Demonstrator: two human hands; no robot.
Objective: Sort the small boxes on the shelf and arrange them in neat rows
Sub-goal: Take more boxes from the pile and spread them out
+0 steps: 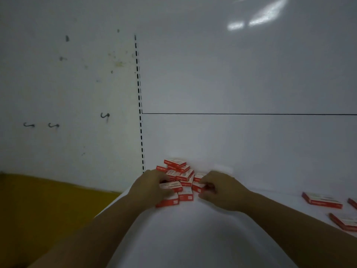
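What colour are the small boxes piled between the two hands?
The small cardboard boxes are red with white tops; head view.

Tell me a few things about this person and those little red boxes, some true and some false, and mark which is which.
1. The small red-and-white boxes lie in a loose pile on the white shelf. True.
2. These boxes already stand in neat rows. False: they overlap at odd angles in a heap.
3. The left hand and the right hand are both at the pile, with fingers curled on boxes. True.
4. The pile holds every box in view. False: more red boxes lie apart from it, near the right edge of the picture.
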